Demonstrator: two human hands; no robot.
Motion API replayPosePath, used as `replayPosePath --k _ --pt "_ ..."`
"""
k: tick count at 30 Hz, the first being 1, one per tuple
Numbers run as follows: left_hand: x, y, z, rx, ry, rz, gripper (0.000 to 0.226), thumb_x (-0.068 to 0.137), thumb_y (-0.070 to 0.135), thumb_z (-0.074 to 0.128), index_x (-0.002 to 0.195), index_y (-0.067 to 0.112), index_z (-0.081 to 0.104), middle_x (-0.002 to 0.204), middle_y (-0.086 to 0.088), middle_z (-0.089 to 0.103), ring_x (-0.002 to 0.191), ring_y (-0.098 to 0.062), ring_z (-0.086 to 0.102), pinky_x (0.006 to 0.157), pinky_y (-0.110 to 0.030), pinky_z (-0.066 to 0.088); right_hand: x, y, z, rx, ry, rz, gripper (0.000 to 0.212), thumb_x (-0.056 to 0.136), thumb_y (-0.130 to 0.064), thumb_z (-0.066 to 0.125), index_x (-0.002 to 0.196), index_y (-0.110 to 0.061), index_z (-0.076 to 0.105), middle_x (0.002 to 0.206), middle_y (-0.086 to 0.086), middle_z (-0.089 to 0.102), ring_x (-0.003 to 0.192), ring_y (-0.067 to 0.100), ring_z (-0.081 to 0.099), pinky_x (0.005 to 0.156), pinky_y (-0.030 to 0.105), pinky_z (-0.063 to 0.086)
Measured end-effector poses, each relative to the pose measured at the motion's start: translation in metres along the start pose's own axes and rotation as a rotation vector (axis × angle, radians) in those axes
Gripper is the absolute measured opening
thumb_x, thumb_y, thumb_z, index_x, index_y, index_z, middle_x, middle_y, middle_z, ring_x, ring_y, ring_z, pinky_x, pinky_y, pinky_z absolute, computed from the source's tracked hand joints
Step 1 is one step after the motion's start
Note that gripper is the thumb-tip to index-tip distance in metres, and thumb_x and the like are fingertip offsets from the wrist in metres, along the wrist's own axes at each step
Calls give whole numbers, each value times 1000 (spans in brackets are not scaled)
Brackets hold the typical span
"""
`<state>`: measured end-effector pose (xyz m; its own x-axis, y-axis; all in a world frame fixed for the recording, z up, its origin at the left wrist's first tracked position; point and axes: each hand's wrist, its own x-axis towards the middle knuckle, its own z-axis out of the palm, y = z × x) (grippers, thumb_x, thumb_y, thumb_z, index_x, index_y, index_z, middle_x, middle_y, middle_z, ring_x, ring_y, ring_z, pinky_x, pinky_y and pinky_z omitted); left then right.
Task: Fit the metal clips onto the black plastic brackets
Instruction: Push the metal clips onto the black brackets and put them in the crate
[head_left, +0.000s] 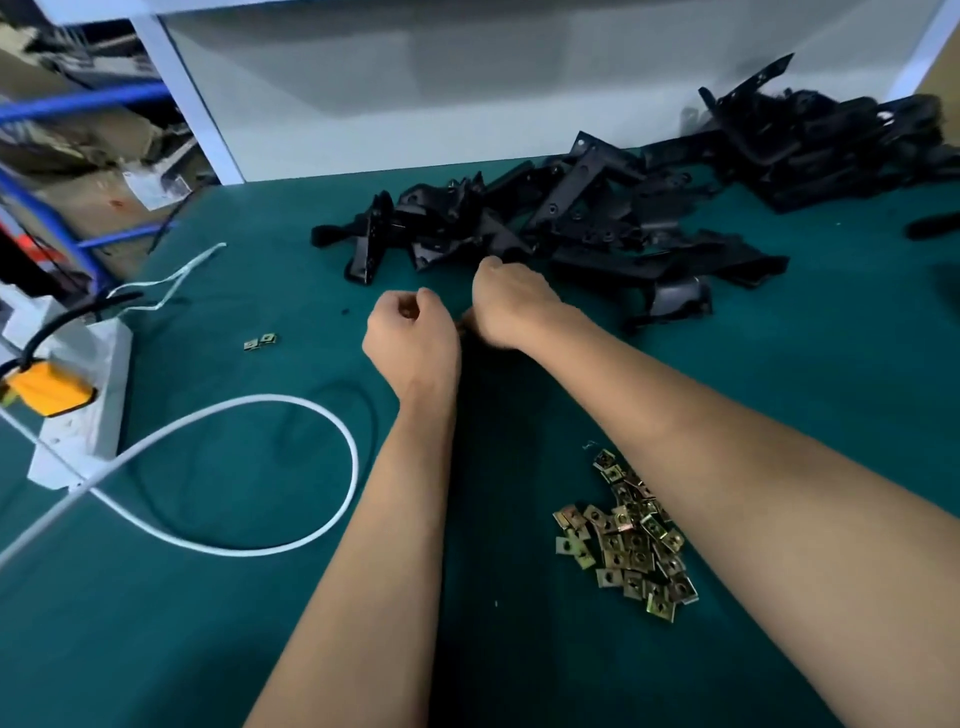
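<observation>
The black brackets (597, 218) are lying heaped toward the desk's (234, 597) far right corner, the metal clips (631, 540) piled near its front edge under my right forearm. I am curling my left hand (410, 338) and right hand (511, 306) into fists mid-desk; whether they are gripping anything I cannot tell.

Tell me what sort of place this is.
Probably a small factory assembly bench: a pile of black plastic brackets, a heap of loose metal clips on a green work mat, and a power strip.
</observation>
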<state>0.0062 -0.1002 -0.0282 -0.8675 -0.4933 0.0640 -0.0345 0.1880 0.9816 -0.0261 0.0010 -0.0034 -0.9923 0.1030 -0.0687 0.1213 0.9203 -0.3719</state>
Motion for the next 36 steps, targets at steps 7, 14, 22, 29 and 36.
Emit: replayPosePath --k 7,14,22,29,36 --pt "4 5 -4 6 -309 -104 45 90 53 68 114 16 65 108 -2 74 101 -21 71 97 -43 56 -68 19 -11 370 45 -163 24 92 -34 57 102 -17 42 84 -1 55 68 16 53 52 33 31" --pt "3 5 -7 -353 -447 -185 47 92 -14 58 134 6 53 94 -11 74 74 -18 76 67 -29 62 -107 63 -43 463 -282 -392 34 91 -51 71 95 -19 61 82 -9 67 63 1 58 54 19 46" --pt "-9 6 4 -670 -786 -377 51 92 -21 44 133 9 51 110 -22 70 87 -35 76 70 -31 61 -118 117 -62 232 -477 -392 12 83 -29 87 93 -30 79 87 -9 74 68 -3 61 64 11 44" --pt "-12 4 -3 -619 -1013 -324 30 92 26 68 117 14 55 101 -8 61 74 -21 58 67 -29 53 -123 114 -49 154 -415 -379 14 83 -22 86 82 -31 75 81 -12 72 69 -2 62 61 12 46" --pt "-9 1 -8 -440 -1091 -167 18 96 29 69 97 15 59 83 -8 60 63 -19 56 56 -26 50 -117 116 -32 774 4 -212 12 90 -1 75 95 -12 72 84 11 75 68 14 66 66 26 56"
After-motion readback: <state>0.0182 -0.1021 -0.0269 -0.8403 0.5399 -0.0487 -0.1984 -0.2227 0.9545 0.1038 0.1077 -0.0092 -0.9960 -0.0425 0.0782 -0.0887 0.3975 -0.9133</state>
